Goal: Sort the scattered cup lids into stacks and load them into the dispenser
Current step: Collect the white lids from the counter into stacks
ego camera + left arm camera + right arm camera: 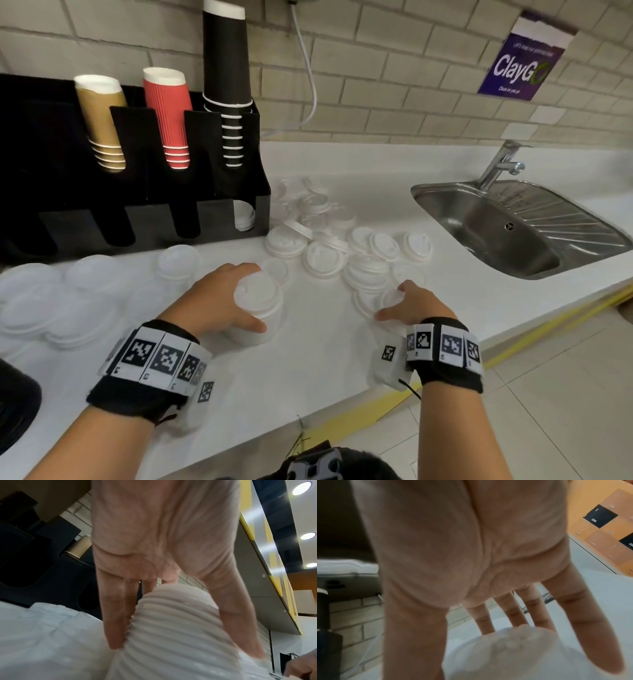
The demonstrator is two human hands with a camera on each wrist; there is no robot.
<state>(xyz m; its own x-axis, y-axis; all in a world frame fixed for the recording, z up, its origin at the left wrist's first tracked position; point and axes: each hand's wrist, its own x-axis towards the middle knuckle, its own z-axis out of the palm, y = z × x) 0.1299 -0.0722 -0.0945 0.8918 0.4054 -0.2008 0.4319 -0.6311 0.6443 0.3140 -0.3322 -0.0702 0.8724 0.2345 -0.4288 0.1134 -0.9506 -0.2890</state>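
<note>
On the white counter (308, 359), right in front of the person, the left hand (219, 301) wraps around a tall stack of white lids (257, 308), thumb on the near side and fingers curved over the far side; the left wrist view shows those fingers (113, 615) pressed against the stack's ribbed edges (171, 628). Over to the right, the right hand (414, 305) comes down on a single white lid (390, 298) at the near edge of the loose pile, fingers spread over it with the thumb out to the side; from the right wrist view the fingertips (486, 623) sit at the lid's (513, 649) far rim, but I cannot tell whether they actually grip it or only touch. Behind both hands, scattered white lids (325, 240) lie jumbled, some flat, some tipped on edge, reaching back toward the black dispenser (137, 205). One slot at the dispenser's right end shows white lids (245, 216) inside. Gold cups (102, 126), red cups (171, 116) and black cups (227, 85) stand upside down in its upper slots. To the left, clear lids (68, 301) lie in low overlapping piles. A steel sink (513, 229) sits at the far right.
</note>
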